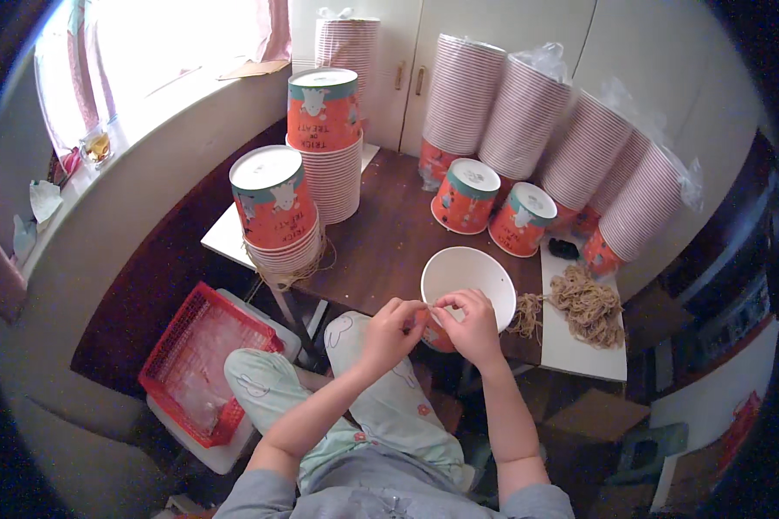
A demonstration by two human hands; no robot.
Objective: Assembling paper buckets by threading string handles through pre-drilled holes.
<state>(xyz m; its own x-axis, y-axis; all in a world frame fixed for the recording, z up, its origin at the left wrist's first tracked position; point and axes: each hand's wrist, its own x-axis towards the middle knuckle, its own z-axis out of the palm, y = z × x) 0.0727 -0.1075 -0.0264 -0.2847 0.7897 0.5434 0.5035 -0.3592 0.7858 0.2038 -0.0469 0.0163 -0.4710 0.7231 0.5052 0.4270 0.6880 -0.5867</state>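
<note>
A paper bucket [464, 270], white inside and orange outside, leans at the table's near edge with its mouth tilted up toward me. My left hand [393, 334] and my right hand [471, 327] meet in front of its rim. Both are closed in a pinch, thumbs and fingertips almost touching. Between them shows a thin bit of what looks like tan twine, mostly hidden by the fingers. Just right of the bucket lies a small bunch of tan twine [528, 318]. A larger tangled heap of twine [587, 304] rests on the white table end.
Upside-down orange buckets [466, 197] stand on the brown table [368, 251]. Stacked buckets [273, 199] rise at the left, one with twine around its base. Tall plastic-wrapped stacks [528, 108] line the back. A red basket [203, 363] sits low at the left.
</note>
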